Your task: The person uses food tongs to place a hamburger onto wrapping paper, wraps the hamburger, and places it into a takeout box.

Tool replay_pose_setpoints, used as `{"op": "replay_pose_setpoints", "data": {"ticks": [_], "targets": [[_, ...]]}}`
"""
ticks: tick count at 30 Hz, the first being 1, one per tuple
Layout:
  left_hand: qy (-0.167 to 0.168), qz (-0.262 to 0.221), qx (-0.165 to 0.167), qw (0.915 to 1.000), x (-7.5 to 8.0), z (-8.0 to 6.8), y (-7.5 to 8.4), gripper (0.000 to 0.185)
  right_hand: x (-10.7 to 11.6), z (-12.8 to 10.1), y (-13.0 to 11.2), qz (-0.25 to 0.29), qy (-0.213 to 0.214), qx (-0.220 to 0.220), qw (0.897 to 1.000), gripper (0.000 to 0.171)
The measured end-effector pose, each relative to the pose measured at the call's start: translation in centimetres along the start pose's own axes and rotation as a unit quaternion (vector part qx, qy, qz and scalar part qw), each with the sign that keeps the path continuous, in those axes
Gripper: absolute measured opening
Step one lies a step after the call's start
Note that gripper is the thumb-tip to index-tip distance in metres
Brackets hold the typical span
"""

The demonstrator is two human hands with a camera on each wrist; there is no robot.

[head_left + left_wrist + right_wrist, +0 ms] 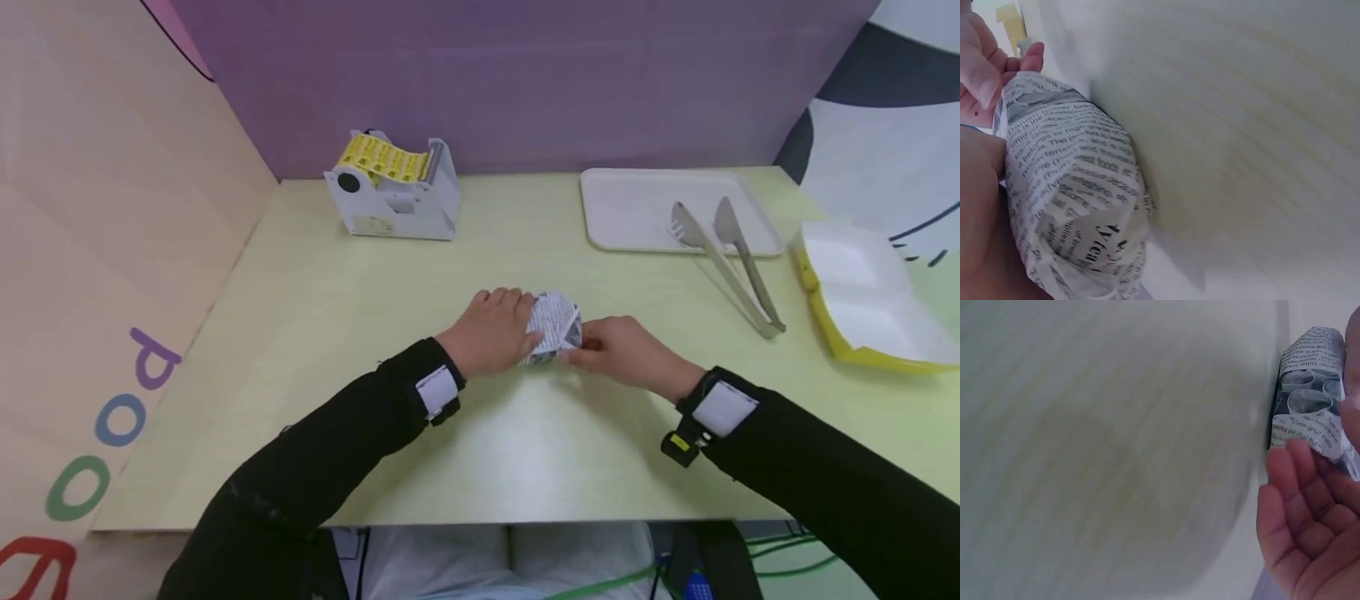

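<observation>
A small packet wrapped in newsprint-patterned paper (pixel 553 327) sits low over the middle of the table between both hands. My left hand (pixel 495 332) grips its left side, fingers across the top and thumb along the near side. At the other end, my right hand (pixel 626 350) pinches the packet's near right corner between thumb and fingers. Folded paper (pixel 1097 244) with a crumpled, tucked end shows in the left wrist view. In the right wrist view, the fingertips (pixel 1279 459) touch the paper's lower edge. Whatever the paper wraps is hidden.
A white dispenser (pixel 393 196) with a roll of yellow labels stands at the back left. Metal tongs (pixel 738 271) lean over the edge of a white tray (pixel 630 208) at the back right. Beside them sits an opened yellow-and-white takeaway box (pixel 870 300).
</observation>
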State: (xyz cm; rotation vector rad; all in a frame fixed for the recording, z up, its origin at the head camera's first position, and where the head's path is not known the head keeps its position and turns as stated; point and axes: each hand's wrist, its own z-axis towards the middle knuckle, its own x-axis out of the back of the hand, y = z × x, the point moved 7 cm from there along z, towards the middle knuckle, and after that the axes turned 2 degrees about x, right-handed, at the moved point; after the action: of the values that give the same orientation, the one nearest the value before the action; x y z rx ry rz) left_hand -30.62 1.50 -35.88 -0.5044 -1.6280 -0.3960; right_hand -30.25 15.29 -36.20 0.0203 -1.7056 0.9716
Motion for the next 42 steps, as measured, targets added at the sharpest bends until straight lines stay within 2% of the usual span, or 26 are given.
{"op": "replay_pose_setpoints", "data": {"ticks": [5, 13, 18, 22, 26, 30, 32, 33, 35, 37, 38, 40, 42], "targets": [[-0.027, -0.033, -0.007, 0.9991, -0.3, -0.1, 0.0, 0.073, -0.2, 0.3, 0.7, 0.067, -0.007, -0.036, 0.997, 0.026], [-0.012, -0.032, -0.013, 0.9993, 0.4, 0.2, 0.0, 0.078, 0.5, 0.4, 0.9, 0.134, -0.032, -0.033, 0.99, 0.02], [-0.016, -0.042, -0.016, 0.9989, 0.4, 0.3, 0.0, 0.08, 0.5, 0.0, 2.0, 0.194, -0.056, -0.069, 0.977, 0.027], [-0.029, -0.034, -0.015, 0.9989, 0.1, 0.4, 0.0, 0.085, 1.0, -0.2, 2.9, 0.205, -0.037, -0.103, 0.973, 0.036], [-0.027, -0.037, -0.015, 0.9988, 0.1, 0.5, 0.0, 0.088, 1.5, -0.1, 2.8, 0.212, -0.014, -0.105, 0.972, 0.033], [-0.027, -0.045, -0.02, 0.9984, 0.0, 0.3, -0.2, 0.092, 0.5, -0.2, 2.8, 0.268, -0.038, -0.127, 0.954, 0.029], [-0.033, -0.051, -0.021, 0.9979, -0.2, 0.1, -0.3, 0.094, -0.1, -0.3, 2.6, 0.276, -0.05, -0.134, 0.95, 0.029], [-0.038, -0.054, -0.022, 0.9976, -0.3, 0.0, -0.4, 0.095, -0.2, -0.3, 2.5, 0.27, -0.051, -0.135, 0.952, 0.029], [-0.048, -0.057, -0.023, 0.997, -0.4, -0.2, -0.7, 0.096, 0.0, -0.1, 2.0, 0.217, -0.038, -0.118, 0.968, 0.029], [-0.056, -0.061, -0.027, 0.9962, -0.2, -0.2, -0.9, 0.097, 0.8, 0.2, 1.3, 0.12, 0.0, -0.088, 0.989, 0.027], [-0.061, -0.067, -0.028, 0.9955, -0.1, -0.2, -1.0, 0.097, 1.3, 0.3, 0.9, 0.07, 0.023, -0.075, 0.995, 0.025], [-0.069, -0.087, -0.029, 0.9934, 0.2, -0.2, -1.2, 0.1, 2.1, 0.6, 0.0, -0.006, 0.065, -0.045, 0.997, 0.021], [-0.072, -0.108, -0.03, 0.9911, 0.4, 0.0, -1.4, 0.104, 2.4, 0.8, -0.8, -0.045, 0.083, -0.014, 0.995, 0.019]]}}
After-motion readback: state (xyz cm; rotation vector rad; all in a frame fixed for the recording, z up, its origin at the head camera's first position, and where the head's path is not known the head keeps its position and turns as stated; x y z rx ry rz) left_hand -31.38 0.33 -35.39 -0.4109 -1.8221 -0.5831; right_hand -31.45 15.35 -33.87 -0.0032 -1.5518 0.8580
